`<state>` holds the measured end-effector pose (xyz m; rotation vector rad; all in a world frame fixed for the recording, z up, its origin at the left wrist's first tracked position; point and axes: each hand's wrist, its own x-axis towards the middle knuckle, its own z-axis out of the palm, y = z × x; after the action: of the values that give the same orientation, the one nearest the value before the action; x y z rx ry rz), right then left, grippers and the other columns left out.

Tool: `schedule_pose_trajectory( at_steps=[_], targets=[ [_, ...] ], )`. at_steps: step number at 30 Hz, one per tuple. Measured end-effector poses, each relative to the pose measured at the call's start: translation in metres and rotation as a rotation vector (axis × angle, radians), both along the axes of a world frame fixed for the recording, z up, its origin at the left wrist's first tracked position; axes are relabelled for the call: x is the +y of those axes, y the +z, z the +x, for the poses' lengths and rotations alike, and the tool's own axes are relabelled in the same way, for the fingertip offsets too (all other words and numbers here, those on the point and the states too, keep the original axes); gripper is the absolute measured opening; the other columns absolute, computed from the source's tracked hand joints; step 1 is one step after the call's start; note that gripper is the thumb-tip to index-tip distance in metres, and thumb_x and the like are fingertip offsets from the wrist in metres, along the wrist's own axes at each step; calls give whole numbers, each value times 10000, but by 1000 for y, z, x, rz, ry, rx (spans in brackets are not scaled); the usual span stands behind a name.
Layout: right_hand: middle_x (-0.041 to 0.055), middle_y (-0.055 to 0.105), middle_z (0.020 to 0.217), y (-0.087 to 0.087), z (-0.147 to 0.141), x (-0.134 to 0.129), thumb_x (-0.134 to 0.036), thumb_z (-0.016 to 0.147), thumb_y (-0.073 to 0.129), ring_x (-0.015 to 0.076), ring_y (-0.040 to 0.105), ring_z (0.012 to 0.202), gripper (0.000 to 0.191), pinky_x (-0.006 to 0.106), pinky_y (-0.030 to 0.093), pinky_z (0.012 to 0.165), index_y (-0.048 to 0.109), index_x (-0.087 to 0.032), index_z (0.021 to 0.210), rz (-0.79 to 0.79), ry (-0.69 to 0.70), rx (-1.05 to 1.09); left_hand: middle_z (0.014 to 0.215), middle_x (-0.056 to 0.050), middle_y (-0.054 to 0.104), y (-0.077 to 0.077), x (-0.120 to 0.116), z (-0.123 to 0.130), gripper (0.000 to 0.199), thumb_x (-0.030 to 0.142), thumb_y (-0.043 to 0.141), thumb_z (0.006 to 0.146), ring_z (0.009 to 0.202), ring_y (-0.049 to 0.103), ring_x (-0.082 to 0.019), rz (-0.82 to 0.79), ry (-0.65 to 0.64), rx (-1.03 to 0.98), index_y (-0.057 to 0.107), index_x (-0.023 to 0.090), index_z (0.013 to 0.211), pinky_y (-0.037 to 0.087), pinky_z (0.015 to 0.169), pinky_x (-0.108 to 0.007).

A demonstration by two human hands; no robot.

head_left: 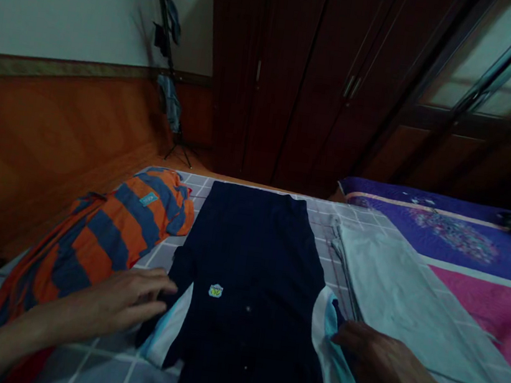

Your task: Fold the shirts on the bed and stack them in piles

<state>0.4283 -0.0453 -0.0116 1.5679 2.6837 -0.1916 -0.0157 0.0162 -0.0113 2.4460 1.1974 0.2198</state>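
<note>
Navy shirt (pixel 257 248) lies flat between left hand (pixel 140 296) and right hand (pixel 379 361).
Striped garment (pixel 108 238) lies beyond the left hand, whose thumb and fingers stand apart by a sleeve (pixel 174 325); the right's hold, I cannot tell. Garment label (pixel 148 199) and badge (pixel 215 290), right of the left hand: unreadable.

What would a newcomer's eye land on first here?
Probably the orange-and-blue striped garment, bunched at left. Next, the navy shirt with a small crest, spread in the centre between the left hand and right hand. Purple-and-pink bedding also stands out at far right.
</note>
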Motion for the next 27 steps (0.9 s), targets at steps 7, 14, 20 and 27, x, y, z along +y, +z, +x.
schedule_pose_trajectory(
  at_steps=[7,14,20,27],
  targets=[
    [62,681,938,1,-40,30,-93,756,446,178,646,830,349,265,481,736,664,-213,1001,-124,-57,131,1094,-102,621,-60,57,-2,308,372,527,769,1054,566,-288,67,314,-53,587,179,1002,452,884,-385],
    [15,711,892,0,-15,157,-185,802,537,179,650,844,229,230,459,732,706,-210,955,-84,-487,257,825,-37,653,-41,54,-35,189,247,462,684,805,634,-248,56,386,100,590,214,819,481,711,-344],
    [81,615,1098,-8,-6,275,-350,915,530,205,599,967,289,380,495,826,595,-148,1111,35,-823,253,1212,-72,603,-53,58,31,329,328,436,863,1134,548,-255,468,232,-17,618,237,1122,428,975,-409],
    [83,564,1173,-42,-9,324,-366,908,549,206,582,990,336,416,503,832,544,-165,1178,12,-1040,248,1245,-76,584,-78,94,54,384,405,406,922,1136,557,-220,285,328,-146,567,210,1211,446,971,-362]
  ],
)
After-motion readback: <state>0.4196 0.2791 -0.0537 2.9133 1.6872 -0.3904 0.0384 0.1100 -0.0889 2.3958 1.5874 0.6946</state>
